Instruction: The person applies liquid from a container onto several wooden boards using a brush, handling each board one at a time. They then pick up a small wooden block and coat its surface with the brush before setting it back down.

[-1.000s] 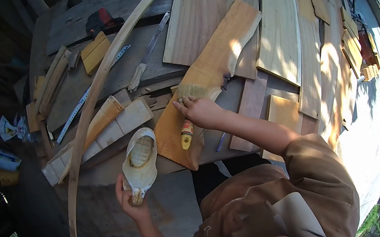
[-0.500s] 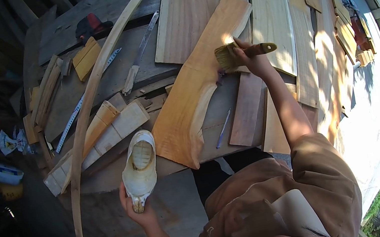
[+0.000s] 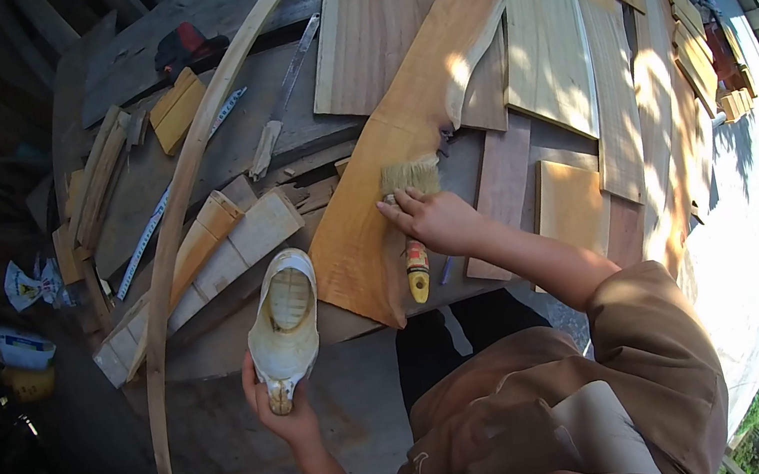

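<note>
Farthest left, well apart from the hands, plastic bags (image 3: 32, 283) lie below the surface (image 3: 310, 127). Nearer, a long curved wooden strip (image 3: 165, 275) runs past the left hand (image 3: 280, 412), on that hand's outer side. The left hand is closed round the narrow neck of a white container (image 3: 284, 340) (it looks like a cut-open plastic jug), its hollow facing up.

Just right of it lies the orange board (image 3: 399, 117) on the surface, slanting away between and beyond the hands. The right hand (image 3: 438, 222) grips a wide brush (image 3: 417, 271) near the base of the bristles, which are over the board's right side; whether they press on it, I cannot tell.

Brushing this board seems the step in hand; the stroke calls for a steady wrist and a level container. Right of and beyond the right hand, pale boards (image 3: 547, 35) lie side by side.
</note>
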The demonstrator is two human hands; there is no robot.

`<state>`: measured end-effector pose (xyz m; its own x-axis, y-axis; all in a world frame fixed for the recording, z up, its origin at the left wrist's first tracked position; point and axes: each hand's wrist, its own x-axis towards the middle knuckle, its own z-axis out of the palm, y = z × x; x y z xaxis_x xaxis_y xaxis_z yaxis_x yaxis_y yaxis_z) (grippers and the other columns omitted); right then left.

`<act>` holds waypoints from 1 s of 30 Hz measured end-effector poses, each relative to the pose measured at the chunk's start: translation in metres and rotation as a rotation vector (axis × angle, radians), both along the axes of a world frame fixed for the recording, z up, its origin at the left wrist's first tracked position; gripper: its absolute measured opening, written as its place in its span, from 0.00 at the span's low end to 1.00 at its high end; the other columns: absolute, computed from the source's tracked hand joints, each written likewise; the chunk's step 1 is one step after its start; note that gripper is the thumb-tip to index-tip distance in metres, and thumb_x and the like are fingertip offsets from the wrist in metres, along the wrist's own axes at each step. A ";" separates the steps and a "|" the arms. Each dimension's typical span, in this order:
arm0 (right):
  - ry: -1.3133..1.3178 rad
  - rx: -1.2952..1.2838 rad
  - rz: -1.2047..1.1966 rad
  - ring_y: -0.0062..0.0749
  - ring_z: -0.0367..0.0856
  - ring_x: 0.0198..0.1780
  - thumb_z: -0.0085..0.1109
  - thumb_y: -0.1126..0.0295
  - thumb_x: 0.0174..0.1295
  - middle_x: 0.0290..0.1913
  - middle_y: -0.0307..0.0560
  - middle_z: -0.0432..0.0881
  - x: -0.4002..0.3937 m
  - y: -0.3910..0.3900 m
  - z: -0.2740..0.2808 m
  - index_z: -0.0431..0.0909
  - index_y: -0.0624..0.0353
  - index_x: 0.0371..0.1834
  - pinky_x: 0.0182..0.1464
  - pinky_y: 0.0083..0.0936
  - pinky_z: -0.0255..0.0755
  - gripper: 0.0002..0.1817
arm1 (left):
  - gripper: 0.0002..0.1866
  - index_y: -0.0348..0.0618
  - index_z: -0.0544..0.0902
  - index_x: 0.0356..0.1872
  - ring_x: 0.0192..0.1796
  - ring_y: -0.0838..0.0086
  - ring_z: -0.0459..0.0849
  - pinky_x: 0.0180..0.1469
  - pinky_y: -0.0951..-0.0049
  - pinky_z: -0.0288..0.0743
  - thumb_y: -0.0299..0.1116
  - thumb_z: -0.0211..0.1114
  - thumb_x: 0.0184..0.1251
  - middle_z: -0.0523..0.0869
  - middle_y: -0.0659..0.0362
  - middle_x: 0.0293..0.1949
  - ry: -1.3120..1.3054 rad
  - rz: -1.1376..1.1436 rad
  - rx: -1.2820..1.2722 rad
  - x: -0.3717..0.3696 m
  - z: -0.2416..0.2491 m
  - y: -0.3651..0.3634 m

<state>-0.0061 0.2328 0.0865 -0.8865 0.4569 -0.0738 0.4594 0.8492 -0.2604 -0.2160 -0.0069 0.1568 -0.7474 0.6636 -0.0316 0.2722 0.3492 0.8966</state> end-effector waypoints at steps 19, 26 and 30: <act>0.369 -0.765 -0.578 0.20 0.73 0.42 0.49 0.64 0.62 0.45 0.45 0.78 0.008 0.011 0.007 0.65 0.59 0.58 0.45 0.21 0.67 0.22 | 0.24 0.28 0.71 0.49 0.56 0.68 0.69 0.56 0.72 0.63 0.24 0.67 0.48 0.67 0.51 0.58 0.016 0.070 0.089 -0.034 0.000 -0.060; 0.194 0.051 -0.422 0.47 0.78 0.39 0.48 0.71 0.54 0.44 0.58 0.76 -0.006 0.048 0.007 0.62 0.60 0.59 0.39 0.30 0.73 0.26 | 0.22 0.29 0.73 0.46 0.57 0.67 0.69 0.55 0.72 0.64 0.25 0.68 0.48 0.66 0.51 0.59 0.063 0.085 0.052 -0.047 0.002 -0.071; -0.002 0.261 -0.135 0.51 0.76 0.46 0.50 0.71 0.50 0.51 0.65 0.71 -0.054 -0.029 -0.026 0.61 0.60 0.60 0.41 0.32 0.75 0.29 | 0.22 0.29 0.73 0.45 0.51 0.70 0.73 0.51 0.74 0.67 0.26 0.69 0.48 0.72 0.52 0.52 0.026 0.122 0.030 -0.057 0.003 -0.065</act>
